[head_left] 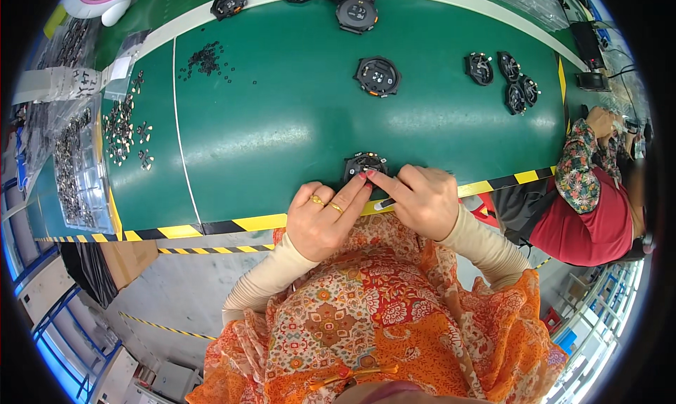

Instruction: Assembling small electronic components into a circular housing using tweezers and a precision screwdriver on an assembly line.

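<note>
Two hands: left hand (322, 217), right hand (421, 198) fingertips on one round black part (365, 164).

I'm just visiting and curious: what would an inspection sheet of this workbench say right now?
Surface: green mat with a yellow-black striped front edge.
Job's things: round black part near the front edge, left hand and right hand both with fingertips on it.
Clutter: more round black parts across the mat, a heap of tiny black pieces, small metal pieces, clear trays at the left.
Grippers: bare hands only; neither closed around the part.
Cables: dark cables at the far right.
Surroundings: a co-worker's sleeve at the right, grey floor below.
</note>
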Demonstrator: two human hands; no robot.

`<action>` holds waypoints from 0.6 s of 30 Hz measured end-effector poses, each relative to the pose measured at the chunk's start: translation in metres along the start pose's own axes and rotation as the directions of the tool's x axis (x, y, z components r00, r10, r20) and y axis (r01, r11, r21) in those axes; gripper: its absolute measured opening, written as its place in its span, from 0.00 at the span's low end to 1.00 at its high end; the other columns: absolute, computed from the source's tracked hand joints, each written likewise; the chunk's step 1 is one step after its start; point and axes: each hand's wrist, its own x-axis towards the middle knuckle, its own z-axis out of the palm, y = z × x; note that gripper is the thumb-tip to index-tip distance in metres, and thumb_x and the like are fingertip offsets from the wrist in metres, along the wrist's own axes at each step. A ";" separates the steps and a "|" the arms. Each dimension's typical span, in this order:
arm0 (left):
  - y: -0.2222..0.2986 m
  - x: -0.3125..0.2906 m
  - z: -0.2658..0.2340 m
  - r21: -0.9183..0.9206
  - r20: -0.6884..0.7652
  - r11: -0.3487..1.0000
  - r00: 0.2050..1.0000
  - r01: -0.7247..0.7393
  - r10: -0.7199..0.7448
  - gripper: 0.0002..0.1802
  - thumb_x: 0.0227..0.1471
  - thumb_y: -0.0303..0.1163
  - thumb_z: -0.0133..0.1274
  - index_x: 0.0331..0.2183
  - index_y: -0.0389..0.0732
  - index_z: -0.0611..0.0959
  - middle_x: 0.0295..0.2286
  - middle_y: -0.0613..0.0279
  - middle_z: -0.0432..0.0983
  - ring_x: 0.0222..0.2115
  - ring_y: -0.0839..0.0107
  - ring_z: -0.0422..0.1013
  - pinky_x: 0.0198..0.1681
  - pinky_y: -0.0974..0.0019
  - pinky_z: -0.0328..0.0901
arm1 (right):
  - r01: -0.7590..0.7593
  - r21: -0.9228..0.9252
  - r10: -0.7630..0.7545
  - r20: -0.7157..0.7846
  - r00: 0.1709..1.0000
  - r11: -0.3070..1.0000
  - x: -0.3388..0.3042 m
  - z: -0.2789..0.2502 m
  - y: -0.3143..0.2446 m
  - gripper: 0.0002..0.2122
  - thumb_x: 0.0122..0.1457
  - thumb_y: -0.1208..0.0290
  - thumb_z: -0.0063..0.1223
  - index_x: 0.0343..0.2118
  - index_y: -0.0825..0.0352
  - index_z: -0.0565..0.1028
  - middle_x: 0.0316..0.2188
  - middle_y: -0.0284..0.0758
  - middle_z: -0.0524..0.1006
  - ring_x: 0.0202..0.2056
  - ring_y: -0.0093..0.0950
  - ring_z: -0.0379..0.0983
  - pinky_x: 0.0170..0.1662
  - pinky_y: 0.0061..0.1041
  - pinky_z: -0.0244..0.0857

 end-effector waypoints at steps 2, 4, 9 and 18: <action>-0.002 0.001 0.002 -0.022 -0.011 1.000 1.000 -0.017 0.017 0.20 0.37 0.24 0.60 0.38 0.42 0.86 0.43 0.68 0.80 0.23 0.74 0.64 0.33 0.69 0.63 | -0.038 -0.077 0.036 -0.028 0.999 0.996 0.001 -0.004 0.008 0.25 0.40 0.79 0.56 0.46 0.61 0.79 0.20 0.31 0.65 0.17 0.29 0.66 0.21 0.31 0.61; -0.002 0.001 0.003 0.002 -0.018 1.000 1.000 -0.013 0.013 0.20 0.37 0.24 0.59 0.38 0.41 0.86 0.45 0.67 0.80 0.23 0.74 0.64 0.34 0.69 0.64 | -0.134 -0.208 0.124 -0.063 0.990 0.969 0.001 -0.010 0.027 0.23 0.42 0.79 0.55 0.46 0.62 0.79 0.20 0.34 0.68 0.17 0.32 0.67 0.21 0.32 0.62; -0.005 0.002 0.005 0.016 -0.003 0.998 0.999 -0.053 0.053 0.20 0.38 0.24 0.57 0.39 0.42 0.86 0.46 0.66 0.79 0.24 0.74 0.64 0.35 0.68 0.64 | -0.400 -0.430 0.320 -0.249 0.914 0.810 0.014 -0.033 0.077 0.19 0.52 0.78 0.54 0.48 0.58 0.78 0.26 0.34 0.73 0.20 0.35 0.73 0.24 0.34 0.67; -0.005 -0.002 -0.010 -0.027 -0.028 0.999 0.999 0.016 -0.017 0.19 0.38 0.23 0.55 0.38 0.40 0.85 0.44 0.63 0.78 0.31 0.68 0.69 0.37 0.65 0.65 | 0.037 -0.107 -0.056 -0.176 0.983 0.994 0.082 0.017 0.036 0.19 0.47 0.76 0.63 0.45 0.61 0.79 0.38 0.33 0.73 0.29 0.32 0.76 0.28 0.29 0.70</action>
